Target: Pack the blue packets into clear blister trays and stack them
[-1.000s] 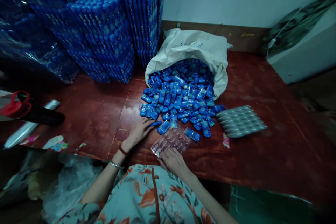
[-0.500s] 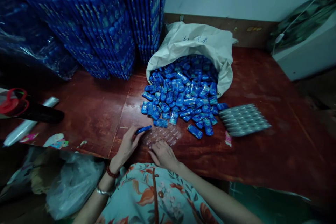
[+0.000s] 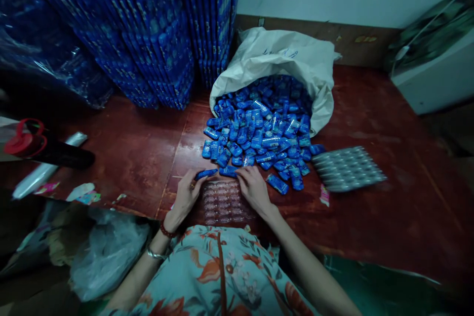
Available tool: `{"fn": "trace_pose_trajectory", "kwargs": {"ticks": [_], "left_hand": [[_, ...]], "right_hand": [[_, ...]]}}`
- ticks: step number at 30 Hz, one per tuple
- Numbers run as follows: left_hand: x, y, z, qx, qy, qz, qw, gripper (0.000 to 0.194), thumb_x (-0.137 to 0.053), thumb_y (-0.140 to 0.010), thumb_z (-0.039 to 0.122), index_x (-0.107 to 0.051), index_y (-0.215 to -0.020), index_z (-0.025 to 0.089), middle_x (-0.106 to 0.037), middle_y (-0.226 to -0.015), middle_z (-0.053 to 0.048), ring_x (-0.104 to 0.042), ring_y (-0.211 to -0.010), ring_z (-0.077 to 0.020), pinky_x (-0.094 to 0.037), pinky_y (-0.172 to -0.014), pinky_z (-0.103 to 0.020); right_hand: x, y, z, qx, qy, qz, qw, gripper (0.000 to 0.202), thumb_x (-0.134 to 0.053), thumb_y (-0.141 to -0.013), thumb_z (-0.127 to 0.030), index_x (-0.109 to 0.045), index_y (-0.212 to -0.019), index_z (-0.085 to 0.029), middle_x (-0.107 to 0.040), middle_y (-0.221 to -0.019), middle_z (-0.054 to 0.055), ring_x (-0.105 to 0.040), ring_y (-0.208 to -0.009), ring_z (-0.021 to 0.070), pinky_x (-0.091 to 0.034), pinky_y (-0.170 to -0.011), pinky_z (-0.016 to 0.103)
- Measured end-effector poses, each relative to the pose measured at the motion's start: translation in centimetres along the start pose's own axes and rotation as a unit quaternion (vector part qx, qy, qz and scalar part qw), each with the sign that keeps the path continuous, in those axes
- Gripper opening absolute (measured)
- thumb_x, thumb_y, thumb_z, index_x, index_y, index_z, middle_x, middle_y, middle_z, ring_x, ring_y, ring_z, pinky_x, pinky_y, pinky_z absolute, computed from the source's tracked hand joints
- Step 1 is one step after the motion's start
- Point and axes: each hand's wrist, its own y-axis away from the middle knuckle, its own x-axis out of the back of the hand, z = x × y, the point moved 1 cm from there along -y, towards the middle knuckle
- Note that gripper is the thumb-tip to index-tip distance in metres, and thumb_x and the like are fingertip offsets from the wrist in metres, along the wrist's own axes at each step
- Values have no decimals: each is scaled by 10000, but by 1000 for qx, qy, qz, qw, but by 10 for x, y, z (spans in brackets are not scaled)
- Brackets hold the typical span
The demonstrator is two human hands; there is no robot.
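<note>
My left hand (image 3: 187, 190) pinches a small blue wrapped packet (image 3: 206, 174) between thumb and fingers, above the far left corner of a clear plastic tray (image 3: 224, 202). The tray has rows of moulded hollows and lies on the table right in front of my body. With its fingers closed on the right end of another blue packet (image 3: 227, 172), my right hand (image 3: 255, 188) is at the tray's far right side. Just beyond both hands spreads a heap of the same packets (image 3: 255, 133), spilling from a white woven sack (image 3: 285, 49).
A stack of clear trays (image 3: 348, 170) stands right of the heap. One loose packet (image 3: 277, 184) lies nearer me. Tall stacks of filled blue trays (image 3: 148, 34) rise at back left. A dark bottle with a red lid (image 3: 59, 150) lies across a plastic roll (image 3: 35, 180) at left.
The clear tray has been straightened and drawn in front of my body. My right hand has moved from its near edge up and right to a blue packet. The left still holds its packet.
</note>
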Motion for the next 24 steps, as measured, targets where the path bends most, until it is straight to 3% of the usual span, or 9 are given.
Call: {"fn": "trace_pose_trajectory", "kwargs": {"ticks": [5,9,12,16,18,21,24], "left_hand": [[-6,3,11,-2,10,-74,997,269,-526,-873,297,-571,-1113,185,-663,-1021,-64,-624,-891,-179,-514,-795,-312],[-13,5,6,42,11,-70,997,290,-519,-873,297,-564,-1123,157,-661,-1047,-97,-632,-907,-201,-516,-819,-353],[-12,4,2,58,10,-63,996,313,-524,-867,298,-557,-1146,162,-658,-1069,-93,-632,-923,-201,-513,-834,-355],[-7,-2,1,76,33,-74,994,302,-537,-858,321,-587,-1112,166,-669,-1060,-80,-637,-922,-201,-521,-811,-338],[-6,-6,1,86,46,-89,991,291,-523,-867,330,-601,-1087,158,-673,-1054,-84,-637,-927,-205,-517,-823,-345],[-7,-13,0,79,47,-109,990,318,-477,-891,321,-579,-1143,155,-648,-1119,-97,-611,-1008,-213,-480,-904,-375],[-6,-16,-2,38,35,-125,991,344,-449,-904,299,-543,-1211,177,-612,-1166,-95,-569,-1072,-208,-449,-950,-381]], "right_hand": [[-7,-38,-8,41,120,-161,979,227,-524,-861,-206,-588,-1074,-162,-585,-1049,119,-517,-986,244,-437,-811,361],[-10,-57,-14,30,123,-229,965,359,-551,-844,-236,-503,-1188,-145,-539,-1109,136,-567,-939,236,-449,-742,319],[-3,-55,-3,33,69,-212,974,462,-518,-860,-255,-406,-1301,-178,-510,-1172,135,-580,-927,224,-453,-743,320],[10,-38,22,-9,-92,-83,992,314,-510,-866,-310,-524,-1161,-205,-560,-1074,85,-575,-927,195,-455,-799,320],[13,-26,33,-87,-181,-21,979,258,-505,-865,-366,-542,-1063,-204,-607,-899,51,-600,-800,180,-476,-736,311],[13,-5,39,-191,-308,-3,932,323,-454,-881,-407,-424,-1138,-214,-582,-666,-24,-572,-556,150,-476,-575,281],[11,10,36,-199,-361,-17,911,303,-408,-899,-380,-351,-1146,-213,-572,-667,-39,-562,-539,135,-471,-554,267]]}}
